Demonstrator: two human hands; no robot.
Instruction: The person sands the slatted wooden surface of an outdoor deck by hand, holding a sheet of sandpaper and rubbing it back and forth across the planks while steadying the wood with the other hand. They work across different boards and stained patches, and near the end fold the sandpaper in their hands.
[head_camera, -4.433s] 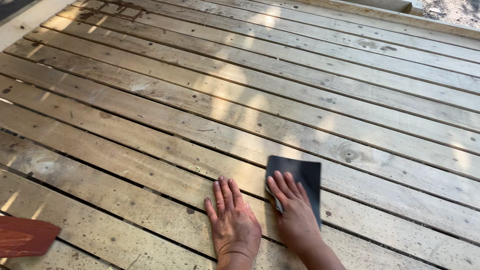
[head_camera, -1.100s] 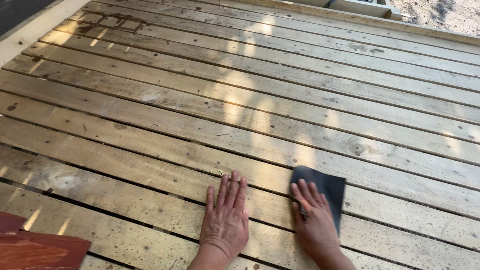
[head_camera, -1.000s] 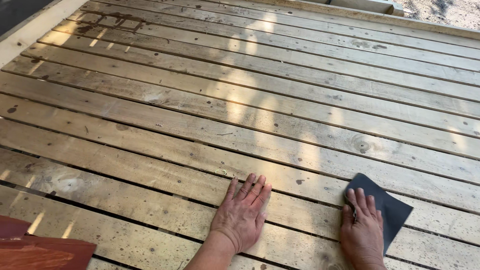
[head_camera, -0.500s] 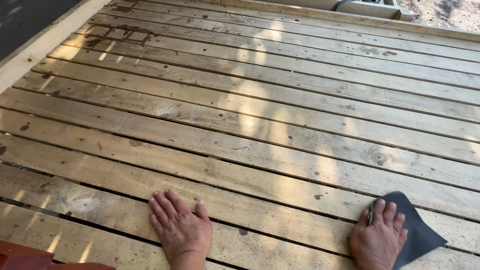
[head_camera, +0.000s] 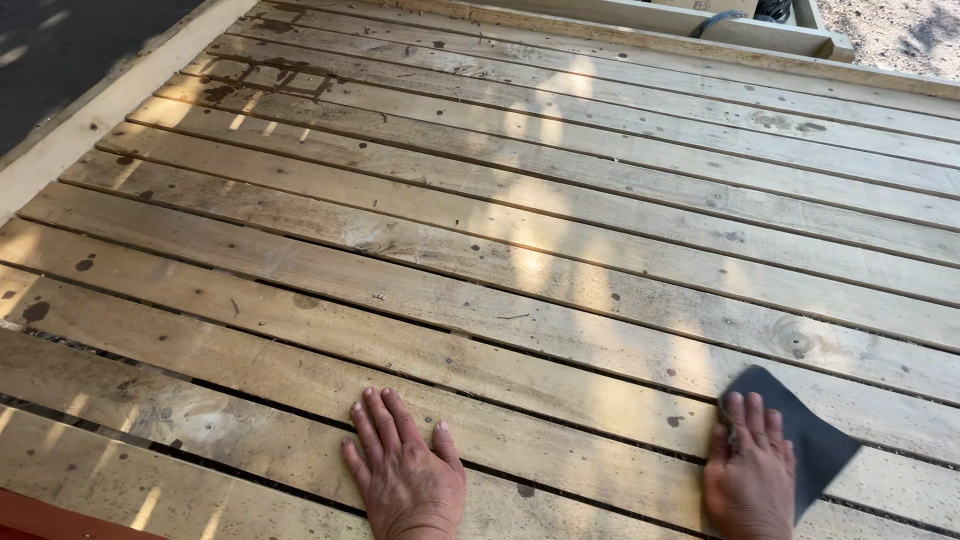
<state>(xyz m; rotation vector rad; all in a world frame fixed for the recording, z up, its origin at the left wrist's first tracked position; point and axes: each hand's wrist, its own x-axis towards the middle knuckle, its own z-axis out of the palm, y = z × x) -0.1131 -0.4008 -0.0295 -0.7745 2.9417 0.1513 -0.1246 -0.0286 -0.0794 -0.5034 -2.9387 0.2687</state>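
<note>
Weathered deck boards (head_camera: 520, 260) run from nine to three o'clock, stained and sun-dappled. A pale wooden border beam (head_camera: 110, 105) edges them at ten o'clock, with gravel (head_camera: 905, 35) at one o'clock.

You had no labels, signs or screens before you. The nearest thing to a package was a brownish cardboard-like box (head_camera: 722, 5), barely showing at the top edge beyond the planks, cut off by the frame; what kind of box it was could not be told.
</note>
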